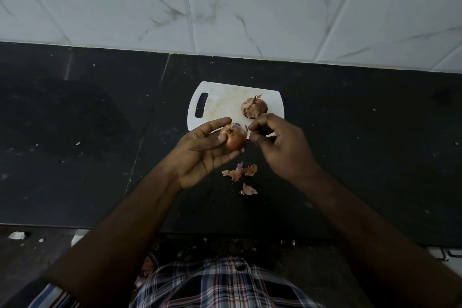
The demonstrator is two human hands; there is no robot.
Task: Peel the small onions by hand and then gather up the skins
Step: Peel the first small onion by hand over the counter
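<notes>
My left hand (200,151) holds a small brown-red onion (233,139) between thumb and fingers, above the front edge of a white cutting board (220,102). My right hand (277,144) is just right of that onion, its fingertips curled and pinching at a bit of skin near the onion's top. A second onion (254,107) with loose papery skin lies on the board's right half. Several torn skins (241,170) lie on the black counter below my hands, with one more skin piece (248,189) a little nearer to me.
The black stone counter (100,132) runs left and right, with a seam left of the board. A white marbled tile wall (225,7) stands right behind it. Small white scraps (17,235) lie at the counter's near left edge.
</notes>
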